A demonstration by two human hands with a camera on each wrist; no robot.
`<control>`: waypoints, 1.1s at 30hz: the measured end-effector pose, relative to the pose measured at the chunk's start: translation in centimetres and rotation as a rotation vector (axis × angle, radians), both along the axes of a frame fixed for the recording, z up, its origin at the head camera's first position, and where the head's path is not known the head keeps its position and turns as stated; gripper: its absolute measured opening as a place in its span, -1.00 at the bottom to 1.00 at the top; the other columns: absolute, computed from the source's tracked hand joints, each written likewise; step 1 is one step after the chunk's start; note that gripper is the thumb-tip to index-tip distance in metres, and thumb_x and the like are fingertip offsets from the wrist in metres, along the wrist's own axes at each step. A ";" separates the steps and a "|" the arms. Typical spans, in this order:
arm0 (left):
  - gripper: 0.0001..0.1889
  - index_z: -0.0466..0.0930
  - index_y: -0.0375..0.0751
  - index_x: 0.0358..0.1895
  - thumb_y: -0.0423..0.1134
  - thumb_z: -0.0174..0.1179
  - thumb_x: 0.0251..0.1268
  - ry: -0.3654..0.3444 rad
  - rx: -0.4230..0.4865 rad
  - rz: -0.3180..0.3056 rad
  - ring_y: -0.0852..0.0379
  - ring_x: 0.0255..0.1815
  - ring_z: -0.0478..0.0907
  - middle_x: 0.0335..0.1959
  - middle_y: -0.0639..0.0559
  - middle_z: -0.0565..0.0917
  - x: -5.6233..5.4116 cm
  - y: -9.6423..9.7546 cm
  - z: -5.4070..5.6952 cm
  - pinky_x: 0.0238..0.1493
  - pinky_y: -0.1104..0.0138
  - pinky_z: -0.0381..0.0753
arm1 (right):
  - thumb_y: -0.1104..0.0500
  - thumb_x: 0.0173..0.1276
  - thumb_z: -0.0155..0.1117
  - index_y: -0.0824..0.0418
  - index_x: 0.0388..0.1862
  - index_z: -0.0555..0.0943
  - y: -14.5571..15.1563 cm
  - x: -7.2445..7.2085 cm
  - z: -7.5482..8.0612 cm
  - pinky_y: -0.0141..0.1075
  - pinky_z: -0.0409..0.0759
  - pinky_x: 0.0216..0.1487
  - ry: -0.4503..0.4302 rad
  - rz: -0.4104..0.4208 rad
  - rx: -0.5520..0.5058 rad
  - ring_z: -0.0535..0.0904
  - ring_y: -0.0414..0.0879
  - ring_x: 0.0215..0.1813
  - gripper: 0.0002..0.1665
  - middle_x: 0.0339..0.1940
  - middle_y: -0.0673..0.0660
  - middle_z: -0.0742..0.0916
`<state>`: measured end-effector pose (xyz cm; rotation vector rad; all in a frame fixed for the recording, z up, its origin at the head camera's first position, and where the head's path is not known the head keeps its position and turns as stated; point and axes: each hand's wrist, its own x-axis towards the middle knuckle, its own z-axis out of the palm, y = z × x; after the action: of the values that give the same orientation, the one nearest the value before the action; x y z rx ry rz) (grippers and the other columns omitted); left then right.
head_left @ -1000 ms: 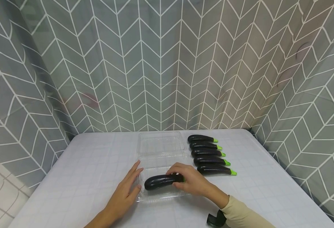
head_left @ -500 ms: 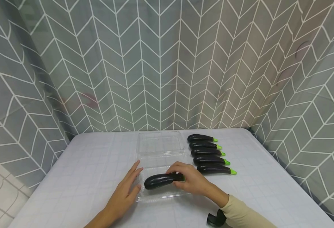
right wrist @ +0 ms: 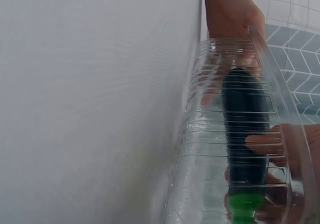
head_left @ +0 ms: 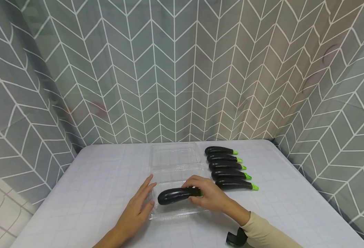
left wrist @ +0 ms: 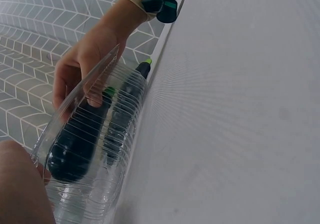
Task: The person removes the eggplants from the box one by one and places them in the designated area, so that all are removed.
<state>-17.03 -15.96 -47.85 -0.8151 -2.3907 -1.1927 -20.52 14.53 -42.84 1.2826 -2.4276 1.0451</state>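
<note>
A dark, glossy eggplant (head_left: 173,196) lies lengthwise over the near half of a clear plastic clamshell box (head_left: 177,213), whose lid (head_left: 175,155) is folded back toward the curtain. My right hand (head_left: 209,194) grips the eggplant near its green stem end, thumb on the near side and fingers over the far side. My left hand (head_left: 137,208) rests at the box's left side, its fingers extended along the wall. Through the ribbed clear wall, the right wrist view shows the eggplant (right wrist: 245,129) inside the box, with my right thumb and fingers around it.
Several more eggplants (head_left: 230,174) lie in a row on the white tabletop (head_left: 101,179), right of the box, green stems pointing right. A dark band-like object (head_left: 236,238) sits at my right sleeve. A patterned grey curtain (head_left: 175,69) encloses the back and sides.
</note>
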 end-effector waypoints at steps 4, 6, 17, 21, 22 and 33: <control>-0.36 0.37 -0.22 0.52 -0.48 0.17 0.35 -0.003 0.002 0.004 -0.10 0.62 0.11 0.68 0.06 0.10 0.0 0.0 0.0 0.50 0.55 -0.07 | 0.39 0.17 0.51 0.19 0.09 0.69 0.1 0.0 0.2 -0.19 0.67 0.04 0.006 -0.007 -0.018 0.66 -0.10 0.05 -0.52 0.05 -0.01 0.74; -0.35 0.37 -0.22 0.52 -0.49 0.17 0.34 -0.001 0.002 0.004 -0.10 0.62 0.11 0.68 0.05 0.10 0.0 0.0 0.0 0.50 0.55 -0.07 | 0.40 0.17 0.52 0.21 0.09 0.69 0.1 0.0 0.4 -0.18 0.68 0.04 0.015 -0.006 -0.034 0.66 -0.10 0.06 -0.52 0.05 0.00 0.74; -0.38 0.38 -0.26 0.50 -0.48 0.17 0.35 0.002 0.005 0.003 -0.11 0.62 0.13 0.68 0.05 0.11 0.0 0.0 0.1 0.50 0.55 -0.06 | 0.42 0.15 0.54 0.23 0.07 0.68 0.8 -0.2 1.7 -0.25 0.69 -0.04 0.102 -0.003 -0.073 0.67 -0.08 0.03 -0.52 0.01 0.02 0.75; -0.37 0.38 -0.23 0.51 -0.47 0.17 0.35 -0.007 -0.004 0.012 -0.08 0.62 0.13 0.68 0.07 0.11 0.0 0.0 0.1 0.50 0.55 -0.06 | 0.45 0.14 0.54 0.21 0.07 0.69 1.2 -0.2 2.2 -0.26 0.69 -0.05 0.093 -0.020 -0.088 0.66 -0.10 0.02 -0.51 0.02 0.00 0.74; -0.36 0.38 -0.22 0.51 -0.47 0.17 0.34 -0.009 -0.005 0.014 -0.08 0.62 0.13 0.68 0.08 0.10 0.0 0.0 0.1 0.50 0.55 -0.07 | 0.44 0.14 0.55 0.21 0.08 0.69 1.4 -0.1 2.3 -0.26 0.69 -0.05 0.084 -0.025 -0.091 0.66 -0.11 0.03 -0.50 0.03 -0.01 0.74; -0.38 0.41 -0.28 0.48 -0.49 0.16 0.32 -0.009 -0.006 0.034 -0.10 0.61 0.14 0.67 0.07 0.12 0.1 0.1 0.2 0.49 0.57 -0.08 | 0.44 0.14 0.57 0.12 0.10 0.70 2.8 0.3 3.1 -0.26 0.69 -0.07 0.060 -0.096 -0.085 0.65 -0.14 0.06 -0.45 0.06 -0.07 0.73</control>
<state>-16.88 -15.85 -47.63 -0.7695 -2.4066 -1.1790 -20.20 17.38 -39.78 1.1422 -2.3487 1.0557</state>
